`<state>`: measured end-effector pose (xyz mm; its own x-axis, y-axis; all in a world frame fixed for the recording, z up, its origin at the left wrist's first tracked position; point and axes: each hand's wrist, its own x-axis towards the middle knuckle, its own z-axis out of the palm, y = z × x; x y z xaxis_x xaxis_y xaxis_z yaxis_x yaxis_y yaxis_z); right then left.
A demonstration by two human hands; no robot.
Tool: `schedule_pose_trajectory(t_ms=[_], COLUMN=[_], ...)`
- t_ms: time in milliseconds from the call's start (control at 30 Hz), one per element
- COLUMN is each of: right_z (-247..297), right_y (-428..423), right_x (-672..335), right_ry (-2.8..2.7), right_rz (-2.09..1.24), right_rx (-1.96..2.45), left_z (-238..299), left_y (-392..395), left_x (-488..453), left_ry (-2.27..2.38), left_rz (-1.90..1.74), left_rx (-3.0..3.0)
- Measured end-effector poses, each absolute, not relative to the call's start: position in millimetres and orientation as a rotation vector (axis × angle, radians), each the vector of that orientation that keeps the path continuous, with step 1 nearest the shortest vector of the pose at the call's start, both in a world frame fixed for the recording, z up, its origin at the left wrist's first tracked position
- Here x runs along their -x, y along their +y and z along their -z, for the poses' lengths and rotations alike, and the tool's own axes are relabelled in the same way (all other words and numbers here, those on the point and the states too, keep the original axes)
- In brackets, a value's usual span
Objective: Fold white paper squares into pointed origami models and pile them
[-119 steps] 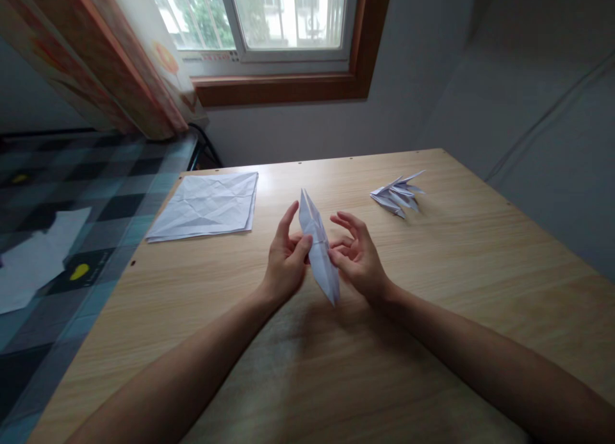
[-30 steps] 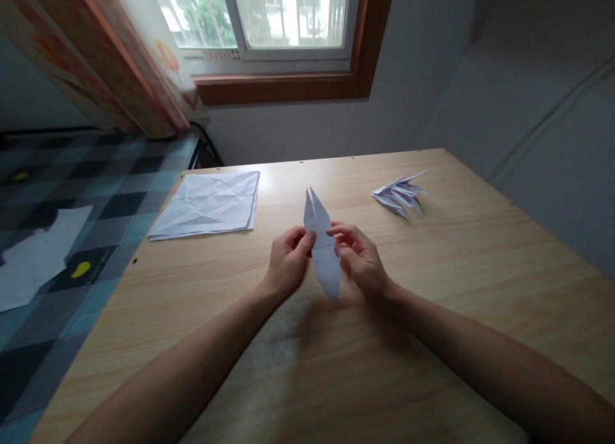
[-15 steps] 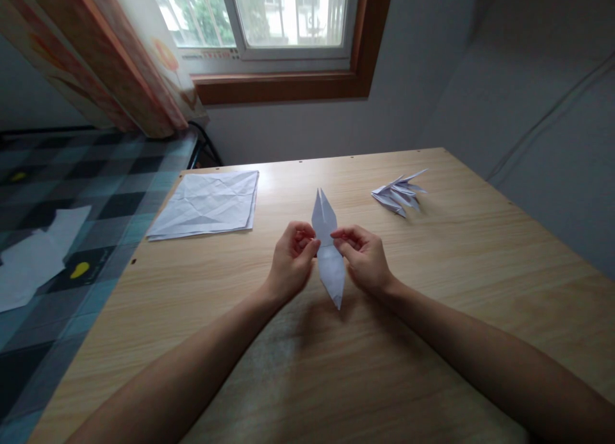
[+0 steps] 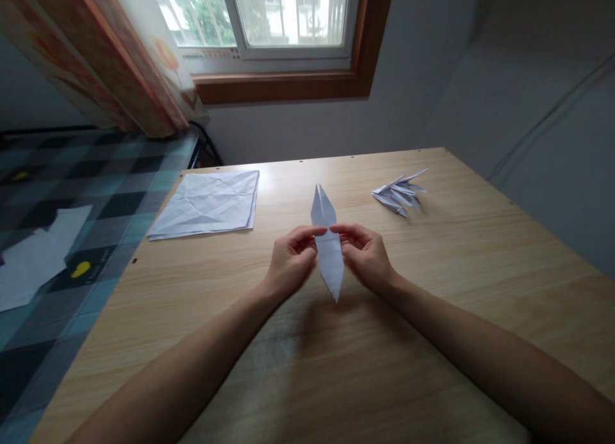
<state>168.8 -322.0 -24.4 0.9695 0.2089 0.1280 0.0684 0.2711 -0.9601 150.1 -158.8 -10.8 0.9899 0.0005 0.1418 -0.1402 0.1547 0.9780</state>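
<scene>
A white folded paper (image 4: 330, 264), long and narrow, is held over the table between my two hands. Its far end splits into two points, and its near end tapers to a single tip. My left hand (image 4: 294, 258) grips the left edge, with its index finger laid across the paper near the middle crease. From the other side my right hand (image 4: 368, 255) pinches the right edge, its index fingertip almost meeting the left one. The fingers behind the paper are partly hidden.
A stack of creased white sheets (image 4: 206, 204) lies at the wooden table's (image 4: 230, 380) far left corner. Several folded paper pieces (image 4: 400, 194) sit in a bunch at the far right. Left of the table, paper scraps (image 4: 36, 264) rest on a checked cloth (image 4: 120, 168).
Both index fingers have moved inward onto the front of the paper, near its middle. The paper has shifted slightly away from me, and its near tip sits a little higher.
</scene>
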Motion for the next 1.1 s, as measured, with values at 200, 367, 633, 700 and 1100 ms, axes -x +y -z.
schedule_pose_trajectory(t_ms=[200, 367, 633, 700, 1100], right_z=[12.5, 17.2, 14.2, 12.6, 11.7], right_y=[-321.8, -318.3, -318.8, -319.0, -318.5], right_x=[-166.4, -167.0, -165.3, -162.7, -156.4], right_ry=[-0.258, -0.182, -0.26, -0.312, -0.339], right_rz=[0.005, 0.001, -0.073, -0.123, -0.261], right_rx=[1.415, 1.347, 1.416, 1.442, 1.537], left_z=[-2.5, -0.3, 0.4, 1.9, 19.7], left_y=[-158.8, -162.9, -162.1, -161.3, -156.6], left_x=[-147.2, -146.0, -144.5, -144.6, -153.8], left_ry=[-0.149, -0.071, -0.107, -0.129, -0.051], left_rz=[-0.134, -0.175, 0.017, 0.003, -0.143], left_rx=[-1.492, -1.447, -1.423, -1.43, -1.462])
